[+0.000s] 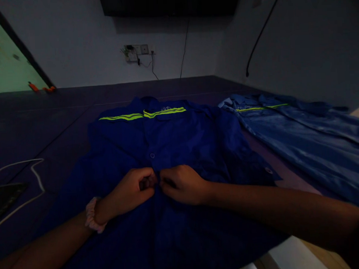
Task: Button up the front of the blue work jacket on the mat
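Hands meet at the middle of a dark blue work shirt [180, 150]: the left hand [131, 191] is curled, fingers pinching the fabric at the front opening, and the right hand [182, 184] is curled against it, fingertips on the same fold, the two touching. A pink scrunchie [92, 215] sits on the left wrist. One button [152, 155] shows just above the hands. The shirt lies flat, front up, on a dark surface [61, 116], with yellow-green reflective stripes [142, 114] across its chest; small marks above the stripes are too dim to read. To the right, just beside it, lies a lighter blue shirt [302, 132] with the same stripe. A white cable [33, 170] loops at the left. On the far wall, a socket [137, 50] and a dark screen [169, 2].
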The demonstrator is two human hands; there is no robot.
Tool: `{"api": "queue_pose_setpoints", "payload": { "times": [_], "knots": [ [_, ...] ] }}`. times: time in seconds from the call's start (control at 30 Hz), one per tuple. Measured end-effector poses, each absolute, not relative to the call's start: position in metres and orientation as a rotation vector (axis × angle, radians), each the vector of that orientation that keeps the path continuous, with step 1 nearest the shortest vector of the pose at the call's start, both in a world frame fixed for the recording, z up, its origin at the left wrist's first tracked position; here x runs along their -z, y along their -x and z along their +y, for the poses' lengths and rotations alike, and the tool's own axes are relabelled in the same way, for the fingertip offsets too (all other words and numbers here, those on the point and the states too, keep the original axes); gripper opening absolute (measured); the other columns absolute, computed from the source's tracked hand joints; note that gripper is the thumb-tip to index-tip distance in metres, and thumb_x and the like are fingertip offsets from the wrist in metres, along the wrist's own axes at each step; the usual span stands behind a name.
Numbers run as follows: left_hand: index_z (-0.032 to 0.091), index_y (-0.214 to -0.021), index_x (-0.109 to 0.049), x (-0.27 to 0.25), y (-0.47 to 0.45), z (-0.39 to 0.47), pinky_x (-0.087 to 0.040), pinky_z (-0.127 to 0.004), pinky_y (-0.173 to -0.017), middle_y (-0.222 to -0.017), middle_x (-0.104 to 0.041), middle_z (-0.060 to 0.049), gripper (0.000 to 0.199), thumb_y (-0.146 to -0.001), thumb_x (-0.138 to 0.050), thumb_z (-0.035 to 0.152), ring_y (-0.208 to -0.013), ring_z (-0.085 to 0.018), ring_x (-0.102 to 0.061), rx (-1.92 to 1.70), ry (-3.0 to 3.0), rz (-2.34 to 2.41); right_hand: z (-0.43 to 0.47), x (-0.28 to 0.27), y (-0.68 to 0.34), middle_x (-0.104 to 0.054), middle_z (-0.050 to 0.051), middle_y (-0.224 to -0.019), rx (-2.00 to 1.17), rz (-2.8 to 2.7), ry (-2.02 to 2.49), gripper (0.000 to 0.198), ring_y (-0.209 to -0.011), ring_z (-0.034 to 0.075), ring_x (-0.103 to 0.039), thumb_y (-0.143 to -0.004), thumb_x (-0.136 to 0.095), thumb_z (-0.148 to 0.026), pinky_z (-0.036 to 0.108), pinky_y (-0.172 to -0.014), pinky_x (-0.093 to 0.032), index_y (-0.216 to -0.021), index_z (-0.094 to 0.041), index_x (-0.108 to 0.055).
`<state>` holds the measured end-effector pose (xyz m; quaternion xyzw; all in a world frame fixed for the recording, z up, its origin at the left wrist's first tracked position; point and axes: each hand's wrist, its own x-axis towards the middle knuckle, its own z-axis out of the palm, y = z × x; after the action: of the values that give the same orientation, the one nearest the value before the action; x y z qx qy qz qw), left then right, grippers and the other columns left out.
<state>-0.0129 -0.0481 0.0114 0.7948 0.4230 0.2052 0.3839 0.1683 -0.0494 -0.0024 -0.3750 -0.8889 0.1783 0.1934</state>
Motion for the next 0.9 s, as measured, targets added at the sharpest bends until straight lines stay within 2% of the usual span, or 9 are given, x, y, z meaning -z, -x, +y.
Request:
{"api": "queue_pose_setpoints", "payload": {
  "times": [0.9],
  "knots": [
    [0.017,-0.066,-0.049,-0.0108,0.0133,-0.0475,-0.034,-0.018,-0.048,-0.058,-0.048,0.006,0.011,-0.060,-0.045,0.009,-0.052,-0.009,-0.044,-0.512,-2.021,1.078,-0.0496,0.0019,-0.1671,-0.053,-0.003,-0.058,-0.490,-2.517,1.127,0.010,-0.049,0.008,-0.043,-0.078,-0.049,-0.022,0.019,-0.047,-0.024,-0.072,-0.016,-0.054]
  ]
}}
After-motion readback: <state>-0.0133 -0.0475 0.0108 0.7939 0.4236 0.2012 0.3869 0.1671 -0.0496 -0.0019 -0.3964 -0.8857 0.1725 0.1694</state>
